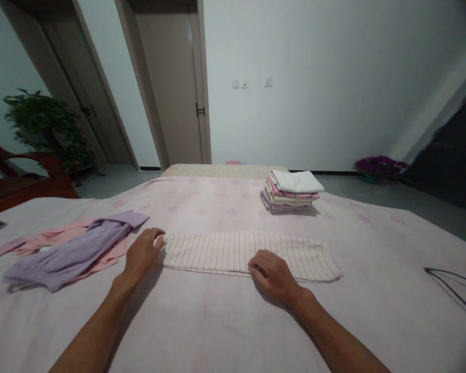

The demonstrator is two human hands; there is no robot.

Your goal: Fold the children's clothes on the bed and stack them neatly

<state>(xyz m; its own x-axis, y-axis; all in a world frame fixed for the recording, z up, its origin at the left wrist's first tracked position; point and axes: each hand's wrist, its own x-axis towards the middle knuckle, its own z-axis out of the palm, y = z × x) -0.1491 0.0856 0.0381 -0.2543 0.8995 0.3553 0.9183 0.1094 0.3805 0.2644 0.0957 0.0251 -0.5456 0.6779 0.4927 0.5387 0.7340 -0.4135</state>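
While under striped cloth (209, 251), sheet (217, 321) before wall (314, 114)

The striped garment (213, 252) is of white fabric with thin pinkish stripes. It is folded into a long strip and lies flat. One end is at the left fingers (155, 233); the near edge meets the right fingers (261, 257), and the other end extends beyond them.
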